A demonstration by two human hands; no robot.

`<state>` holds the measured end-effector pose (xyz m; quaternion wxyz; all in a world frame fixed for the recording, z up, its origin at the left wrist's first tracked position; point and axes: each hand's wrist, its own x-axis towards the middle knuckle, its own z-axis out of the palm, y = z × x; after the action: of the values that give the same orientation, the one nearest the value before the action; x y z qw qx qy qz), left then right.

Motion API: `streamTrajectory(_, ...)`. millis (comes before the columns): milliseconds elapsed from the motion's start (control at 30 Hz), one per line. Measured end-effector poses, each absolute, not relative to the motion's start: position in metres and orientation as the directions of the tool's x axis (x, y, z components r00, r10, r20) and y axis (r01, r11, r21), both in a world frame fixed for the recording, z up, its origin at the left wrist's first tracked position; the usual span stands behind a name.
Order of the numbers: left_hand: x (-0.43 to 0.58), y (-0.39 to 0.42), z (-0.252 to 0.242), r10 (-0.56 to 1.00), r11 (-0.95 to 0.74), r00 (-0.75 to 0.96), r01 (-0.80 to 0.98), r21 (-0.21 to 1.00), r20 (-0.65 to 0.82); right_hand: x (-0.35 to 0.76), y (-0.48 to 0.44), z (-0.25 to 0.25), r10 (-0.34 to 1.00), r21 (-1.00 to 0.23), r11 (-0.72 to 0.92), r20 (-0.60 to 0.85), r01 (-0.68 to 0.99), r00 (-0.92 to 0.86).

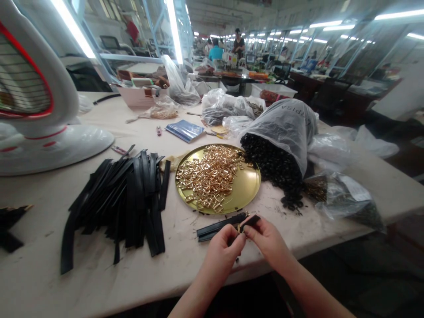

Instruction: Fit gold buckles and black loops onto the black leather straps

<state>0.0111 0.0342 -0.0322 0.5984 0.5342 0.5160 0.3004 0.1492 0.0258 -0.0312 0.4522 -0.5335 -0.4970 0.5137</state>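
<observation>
Close together at the table's front edge, both hands work on one small piece. My right hand (265, 238) pinches a short black strap (249, 223). At the strap's near end, my left hand (226, 244) has its fingers closed round a small gold buckle (239, 228), partly covered by the fingertips. Just beyond them lie a few black straps (215, 227) with gold metal at one end. Farther off stands a round gold tray (248, 185) with a heap of gold buckles (212, 174). To the left is a large pile of black straps (132, 194).
Right of the tray, a plastic bag (285, 119) spills small black pieces (271, 159). Beside it lies a clear bag (347, 194) of metal parts. A white heater (49, 145) stands at the left. Behind the tray are a blue packet (184, 130) and more bags.
</observation>
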Motion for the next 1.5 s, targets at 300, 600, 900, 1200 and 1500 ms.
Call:
streamTrajectory(300, 0.006, 0.027, -0.025, 0.951, 0.162, 0.233, 0.186, 0.969, -0.203, 0.144, 0.01, -0.02, 0.945, -0.846, 0.294, 0.328, 0.446, 0.0)
streamTrajectory(600, 0.001, 0.018, -0.018, 0.953, 0.11, 0.255, 0.216, 0.97, -0.164, 0.144, 0.004, -0.017, 0.932, -0.727, 0.32, 0.355, 0.608, -0.066)
streamTrajectory(900, 0.008, 0.017, -0.02, 0.978, 0.071, 0.174, 0.245, 0.967, -0.116, 0.14, 0.0, -0.014, 0.969, -0.906, 0.237, 0.247, 0.351, -0.016)
streamTrajectory(1200, 0.003, 0.022, -0.017, 0.92, 0.145, 0.335, 0.19, 0.971, -0.203, 0.141, 0.005, -0.014, 0.973, -0.927, 0.204, 0.227, 0.316, 0.036)
streamTrajectory(1500, 0.01, 0.034, -0.028, 0.92, 0.224, 0.299, 0.131, 0.966, -0.254, 0.143, 0.011, -0.029, 0.979, -0.917, 0.167, 0.199, 0.362, 0.053)
